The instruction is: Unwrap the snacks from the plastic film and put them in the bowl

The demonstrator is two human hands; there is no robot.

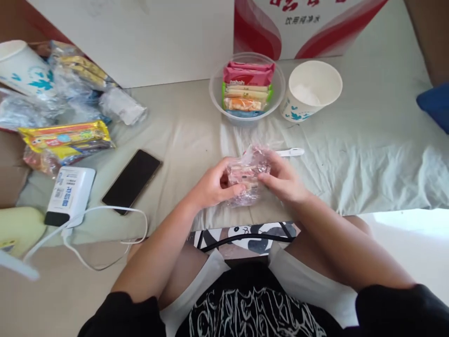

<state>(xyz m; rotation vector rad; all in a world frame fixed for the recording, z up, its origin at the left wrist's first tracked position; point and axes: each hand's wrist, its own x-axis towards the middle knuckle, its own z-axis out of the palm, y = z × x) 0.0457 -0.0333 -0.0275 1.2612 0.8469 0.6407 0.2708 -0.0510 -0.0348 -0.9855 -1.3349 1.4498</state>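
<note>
Between my two hands is a clear plastic packet (247,180) with pinkish pieces inside, held just above the cloth near its front edge. My left hand (217,183) grips its left side, thumb across the front. On the right, my right hand (283,177) pinches the packet's upper right part with thumb and fingers. Just behind my right hand lies a white plastic utensil (292,152), its other end hidden. Farther back stands a clear round bowl (214,100) with several wrapped snacks (248,89) in a row. Beside it is a paper cup (315,84) with something white inside.
Left of my hands lie a black phone (133,181) and a white power bank (72,192) with a white cable (119,208). Snack wrappers (66,135) and a tipped paper cup (26,70) crowd the far left. Large white boxes (157,37) stand along the back.
</note>
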